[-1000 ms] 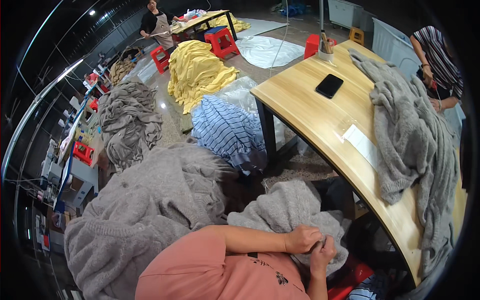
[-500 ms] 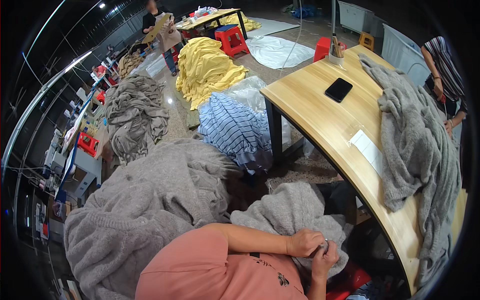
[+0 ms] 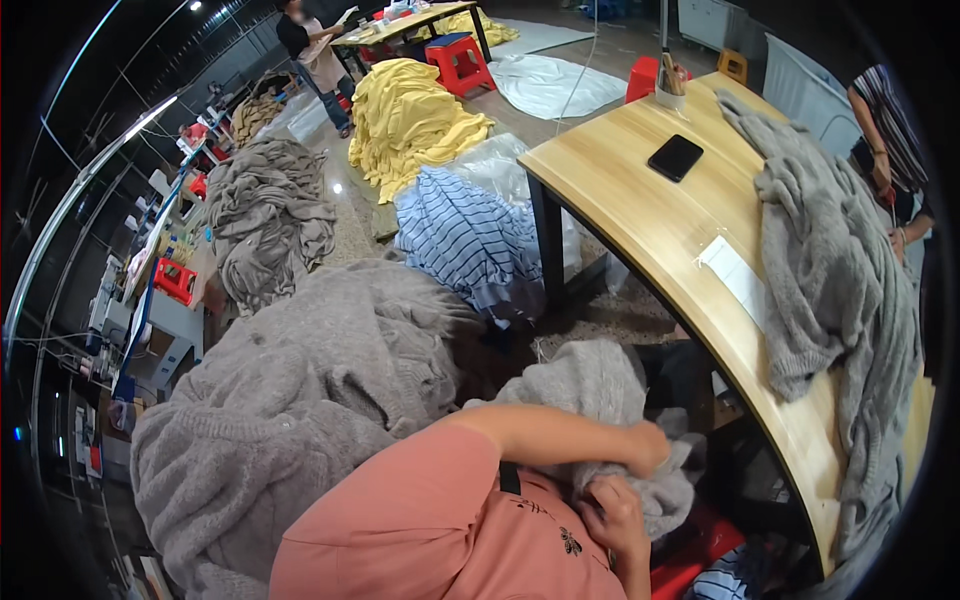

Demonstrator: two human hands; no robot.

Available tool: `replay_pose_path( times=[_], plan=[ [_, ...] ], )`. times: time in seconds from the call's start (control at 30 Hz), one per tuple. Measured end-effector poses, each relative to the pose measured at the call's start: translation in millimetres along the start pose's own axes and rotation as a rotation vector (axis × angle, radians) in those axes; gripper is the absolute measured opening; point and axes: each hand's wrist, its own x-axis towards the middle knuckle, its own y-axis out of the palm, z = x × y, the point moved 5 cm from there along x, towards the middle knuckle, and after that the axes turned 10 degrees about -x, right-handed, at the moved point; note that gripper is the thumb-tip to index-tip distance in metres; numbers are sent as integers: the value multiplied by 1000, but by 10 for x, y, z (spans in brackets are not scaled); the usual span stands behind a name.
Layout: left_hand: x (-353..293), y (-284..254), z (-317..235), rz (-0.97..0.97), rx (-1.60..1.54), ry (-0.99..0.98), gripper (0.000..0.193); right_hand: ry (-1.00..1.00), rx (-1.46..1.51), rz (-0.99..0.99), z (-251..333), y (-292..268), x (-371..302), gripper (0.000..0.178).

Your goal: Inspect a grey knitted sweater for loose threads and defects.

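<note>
Your right hand is closed in a loose fist, its fingers curled into the grey knit garment bunched in your lap. Your left hand sits just above it, clenched on the same knit, the forearm crossing your salmon-pink shirt. To your left lies a big heap of grey knitwear. To your right the wooden table carries another grey knit, a white paper slip and a black phone. Further off lie a blue striped pile and a yellow pile.
</note>
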Motion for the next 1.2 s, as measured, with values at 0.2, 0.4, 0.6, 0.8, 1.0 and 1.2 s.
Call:
replay_pose_path(
  times=[0.2, 0.4, 0.6, 0.8, 1.0, 1.2],
  plan=[
    [-206, -1034, 134, -734, 24, 260, 13, 240, 190, -168, -174, -418, -243, 18],
    [-3147, -3373, 861, -1378, 677, -666, 21, 303, 197, -14, -543, -74, -295, 11],
    [-6290, -3347, -1655, -2552, 401, 311, 21, 340, -25, 220, -995, 298, -116, 10],
    [-5563, -2509, -2426, -1969, 1751, -561, 15, 251, -206, 279, -1165, 515, -40, 10],
    [-5022, -2272, -1471, -828, 1042, -1494, 16, 411, -141, 253, -1306, 469, -241, 8],
    [-4954, -1585, 71, -55, 283, -1267, 23, 343, -180, 160, -1331, 509, -280, 8]
  ],
)
